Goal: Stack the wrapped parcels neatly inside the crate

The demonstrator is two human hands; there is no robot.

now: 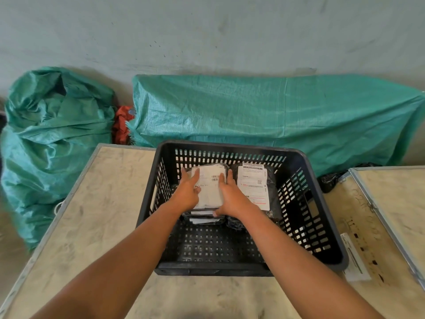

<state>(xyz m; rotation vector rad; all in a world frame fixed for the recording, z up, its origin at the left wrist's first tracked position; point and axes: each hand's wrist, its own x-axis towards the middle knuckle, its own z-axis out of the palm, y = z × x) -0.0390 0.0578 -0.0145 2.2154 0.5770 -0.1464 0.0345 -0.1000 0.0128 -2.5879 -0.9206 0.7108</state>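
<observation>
A black slotted plastic crate (322, 203) stands on the wooden table. Inside, at the far left, lies a stack of black-wrapped parcels; the top parcel (210, 187) carries a white label with barcodes. My left hand (187, 192) lies on its left side and my right hand (232, 196) on its right side, both with fingers flat over its top. Beside the stack, to the right, a second parcel (254, 185) with a long white shipping label lies flat. The crate's near floor is bare.
The pale wooden table (92, 215) has a metal-edged rim. A second table (395, 203) adjoins at right. A white label strip (354, 259) lies by the crate's right side. Green woven sacks (50, 139) and a green-covered bundle (276, 111) sit against the wall.
</observation>
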